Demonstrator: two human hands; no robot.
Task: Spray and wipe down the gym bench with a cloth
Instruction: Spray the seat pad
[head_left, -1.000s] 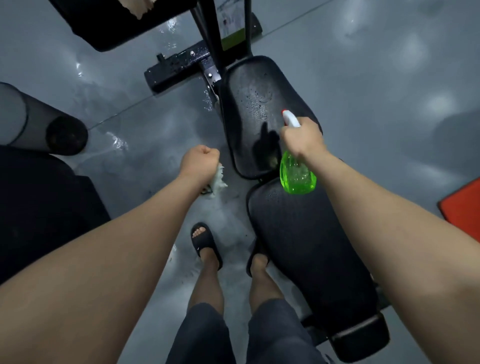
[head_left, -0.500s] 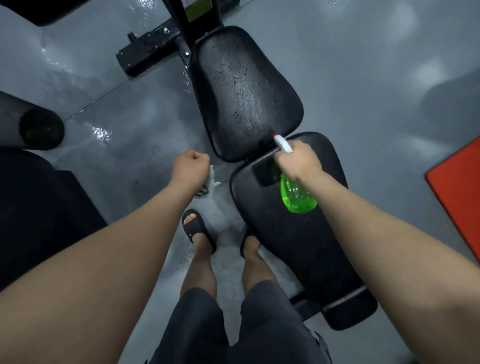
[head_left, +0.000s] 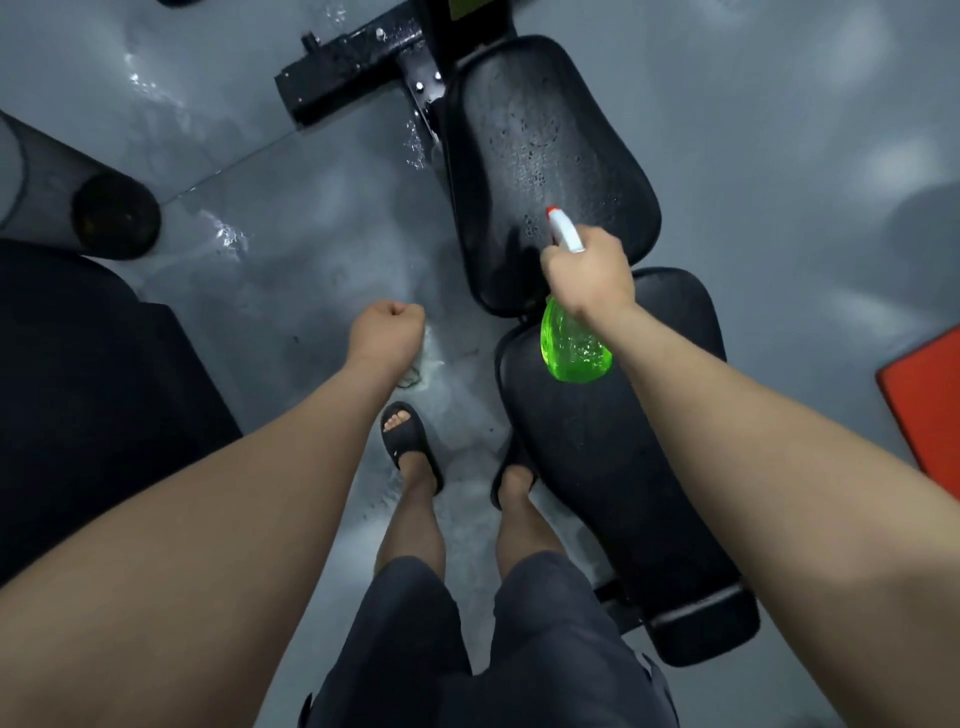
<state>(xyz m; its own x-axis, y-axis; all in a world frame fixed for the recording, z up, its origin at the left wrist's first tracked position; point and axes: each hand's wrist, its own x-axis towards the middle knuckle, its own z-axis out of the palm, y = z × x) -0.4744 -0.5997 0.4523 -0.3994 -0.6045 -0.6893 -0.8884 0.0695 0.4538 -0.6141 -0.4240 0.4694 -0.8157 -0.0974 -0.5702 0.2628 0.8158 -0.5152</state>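
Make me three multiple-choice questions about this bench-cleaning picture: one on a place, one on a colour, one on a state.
1. The spray bottle is: A on the floor; B above the bench; C on a shelf.
2. Its body is: A green; B blue; C white.
3. The left hand is: A flat open; B gripping a cloth; C on the bench.
Key: B, the right hand holds it over the bench; A, translucent green shows below that hand; B, cloth pokes from the fist.
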